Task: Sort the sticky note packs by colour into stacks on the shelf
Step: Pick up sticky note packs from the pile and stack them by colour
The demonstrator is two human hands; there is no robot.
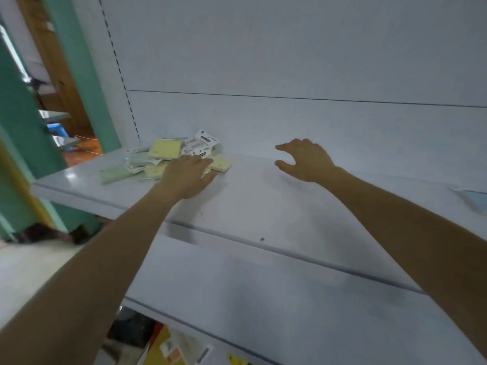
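A loose heap of sticky note packs lies at the left end of the white shelf [263,206]. A yellow pack [164,148] lies on top, another yellow pack [221,163] at the heap's right edge, pale green packs [116,173] at its left, and white label cards [201,144] at the back. My left hand [188,176] lies flat with straight fingers on the heap's near right side, covering some packs. My right hand [305,160] hovers over bare shelf to the right of the heap, fingers spread and slightly bent, holding nothing.
A white back panel [290,61] rises behind the shelf. A pale blue item [474,198] lies at the shelf's far right edge. A lower shelf [263,299] juts out below, with coloured goods [168,349] under it. A green pillar [79,75] stands at left.
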